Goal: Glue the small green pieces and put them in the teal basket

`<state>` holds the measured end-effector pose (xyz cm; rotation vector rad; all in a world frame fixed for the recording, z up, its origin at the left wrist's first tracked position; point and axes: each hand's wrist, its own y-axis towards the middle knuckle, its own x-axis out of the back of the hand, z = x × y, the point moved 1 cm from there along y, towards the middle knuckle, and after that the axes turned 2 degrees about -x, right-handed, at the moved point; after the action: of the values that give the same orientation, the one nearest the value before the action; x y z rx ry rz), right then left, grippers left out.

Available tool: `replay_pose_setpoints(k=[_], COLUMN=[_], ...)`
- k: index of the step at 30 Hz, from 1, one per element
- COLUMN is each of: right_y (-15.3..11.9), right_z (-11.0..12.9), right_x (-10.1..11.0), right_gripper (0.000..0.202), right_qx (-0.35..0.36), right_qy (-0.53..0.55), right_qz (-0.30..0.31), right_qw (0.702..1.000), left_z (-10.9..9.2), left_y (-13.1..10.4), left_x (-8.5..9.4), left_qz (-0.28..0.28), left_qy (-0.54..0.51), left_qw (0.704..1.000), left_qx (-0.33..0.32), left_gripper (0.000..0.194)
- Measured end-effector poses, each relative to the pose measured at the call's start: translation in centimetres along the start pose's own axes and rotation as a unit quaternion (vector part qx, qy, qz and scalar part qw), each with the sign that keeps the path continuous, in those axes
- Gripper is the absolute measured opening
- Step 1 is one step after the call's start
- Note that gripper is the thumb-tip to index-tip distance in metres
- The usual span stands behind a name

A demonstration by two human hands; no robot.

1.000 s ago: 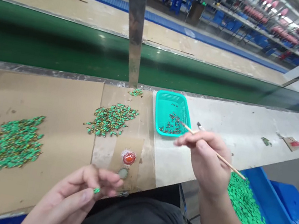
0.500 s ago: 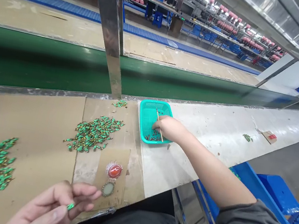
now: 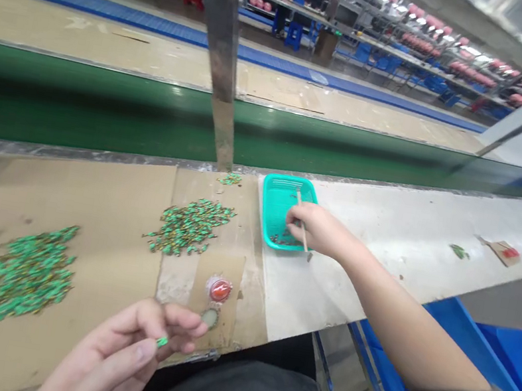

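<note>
Right hand [image 3: 312,224] around thin stick [image 3: 304,238], long axis away and slightly leftward.

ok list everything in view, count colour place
Piles of small pieces: three, green and gold, left and centre
Small cluster: one, green, right
Rectangular plastic basket: one, turquoise, centre
Tiny bits: several, dark, inside basket
Glossy oval piece: one, red, lower centre
Round disc: one, grey, below red piece
Flat cardboard scrap: one, brown and red, right
Plastic bins: at least two, blue, lower right
Long belt: one, green, across middle
Metal post: one, grey, top
Shelved items: many, pink, background
Stools: several, red and blue, background
Tiny piece: one, green, in left hand
Thin wooden stick: one, tan, in right hand
Left hand: one, bare, lower left
Right hand: one, bare, at basket
</note>
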<state>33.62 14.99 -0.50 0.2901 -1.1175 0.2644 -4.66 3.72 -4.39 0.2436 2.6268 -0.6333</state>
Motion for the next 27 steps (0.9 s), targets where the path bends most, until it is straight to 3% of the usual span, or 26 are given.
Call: replay_pose_setpoints(k=[4,7,10,18,27], right_y=[-4.5,-6.7,-7.2,-7.0,-7.0], right_z=[7.7,13.2,16.1,16.6,16.9], right_x=[-0.9,-2.2,-3.7,-4.3,-4.7], right_gripper=[0.012,0.014,0.018,0.013,0.017], right_qx=[0.080,0.125,0.113,0.110,0.117], right_qy=[0.153,0.341,0.416,0.421,0.429], right_qz=[-0.088,-0.126,-0.141,-0.140,-0.132], right_qw=[0.981,0.923,0.891,0.889,0.886], left_z=[-1.1,-1.8,-1.9,-1.4,-1.9], left_y=[-1.0,-1.1,-1.1,-1.6,-1.8], left_x=[-2.7,-4.2,-4.8,-3.9,-4.4], left_qz=[0.097,0.140,0.156,0.150,0.127], left_qy=[-0.005,-0.012,-0.012,0.008,0.043], left_qw=[0.995,0.989,0.987,0.988,0.990], left_qx=[-0.021,-0.037,-0.030,-0.024,-0.036], left_gripper=[0.027,0.026,0.027,0.027,0.035])
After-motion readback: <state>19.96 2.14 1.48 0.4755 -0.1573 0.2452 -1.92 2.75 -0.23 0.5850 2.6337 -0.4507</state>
